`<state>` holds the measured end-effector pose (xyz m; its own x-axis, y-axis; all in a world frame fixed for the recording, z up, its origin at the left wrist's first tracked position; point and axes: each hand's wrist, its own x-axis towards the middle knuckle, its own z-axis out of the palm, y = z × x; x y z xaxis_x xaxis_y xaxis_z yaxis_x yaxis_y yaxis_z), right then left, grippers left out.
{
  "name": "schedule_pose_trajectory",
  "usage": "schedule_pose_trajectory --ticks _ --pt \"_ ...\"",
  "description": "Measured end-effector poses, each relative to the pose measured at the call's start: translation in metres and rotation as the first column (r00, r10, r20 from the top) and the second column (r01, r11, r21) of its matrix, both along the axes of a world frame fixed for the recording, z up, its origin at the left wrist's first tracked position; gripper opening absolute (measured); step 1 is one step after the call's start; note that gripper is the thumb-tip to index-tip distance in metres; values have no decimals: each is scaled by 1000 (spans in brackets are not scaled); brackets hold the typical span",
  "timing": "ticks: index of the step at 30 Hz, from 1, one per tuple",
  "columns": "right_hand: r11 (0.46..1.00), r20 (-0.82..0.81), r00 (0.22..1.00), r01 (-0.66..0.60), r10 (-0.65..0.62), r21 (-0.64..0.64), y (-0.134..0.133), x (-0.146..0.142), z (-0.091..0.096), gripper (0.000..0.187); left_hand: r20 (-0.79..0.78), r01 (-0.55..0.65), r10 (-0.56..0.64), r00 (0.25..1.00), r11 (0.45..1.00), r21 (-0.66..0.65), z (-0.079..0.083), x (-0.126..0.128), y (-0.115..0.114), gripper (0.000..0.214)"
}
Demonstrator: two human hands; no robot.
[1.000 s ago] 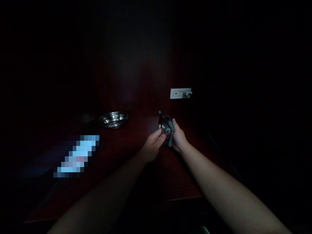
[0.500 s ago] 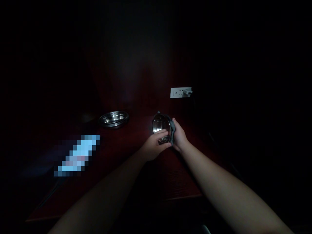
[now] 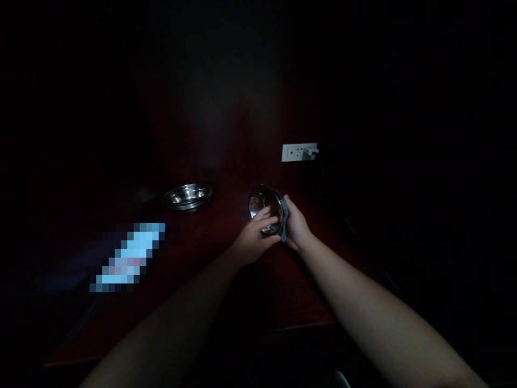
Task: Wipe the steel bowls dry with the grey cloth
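A shiny metal bowl [image 3: 257, 201] is held tilted above the dark red table, between my two hands. My left hand [image 3: 256, 238] grips its near side, with the thumb at the lower rim and fingers spread over the bowl's face. On the bowl's right side, my right hand [image 3: 297, 223] is closed on a grey-green cloth [image 3: 284, 218], which is pressed against the metal. Most of the right fingers are hidden behind the cloth and bowl.
More metal bowls [image 3: 189, 197], apparently stacked, stand on the table [image 3: 226, 285] to the left. Nearer lies a lit, pixelated screen [image 3: 131, 256] with a cable. A white socket panel [image 3: 299, 152] with a plug is on the back wall. The surroundings are very dark.
The bowl has turned slightly and its edge reaches a bit further left. My left fingers are more spread over it. The right hand and cloth have shifted only slightly.
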<state>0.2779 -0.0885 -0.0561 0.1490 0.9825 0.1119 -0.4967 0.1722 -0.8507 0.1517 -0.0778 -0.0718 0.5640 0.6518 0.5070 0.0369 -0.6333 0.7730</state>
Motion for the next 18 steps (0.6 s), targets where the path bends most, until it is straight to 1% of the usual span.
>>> schedule_pose_trajectory --ticks 5,8,11,14,16,18 --pt "999 -60 998 12 -15 -42 -2 -1 3 36 -1 27 -27 1000 998 -55 3 -1 -2 43" --pt "996 -78 995 59 -64 -68 -4 -1 6 35 -10 54 -55 998 994 -97 3 -1 -2 41" --pt "992 -105 989 92 -101 -85 -4 0 8 33 42 109 -104 994 984 -139 5 -1 -5 38" --pt "991 -123 988 75 -89 -113 -4 0 10 36 112 197 -176 978 958 -211 8 0 -10 36" --pt "991 -136 989 49 -65 -123 -5 0 11 37 142 250 -217 966 926 -282 9 0 -12 38" --pt "992 -149 988 18 -36 -122 -6 1 11 37 192 286 -232 953 897 -338 10 0 -13 43"
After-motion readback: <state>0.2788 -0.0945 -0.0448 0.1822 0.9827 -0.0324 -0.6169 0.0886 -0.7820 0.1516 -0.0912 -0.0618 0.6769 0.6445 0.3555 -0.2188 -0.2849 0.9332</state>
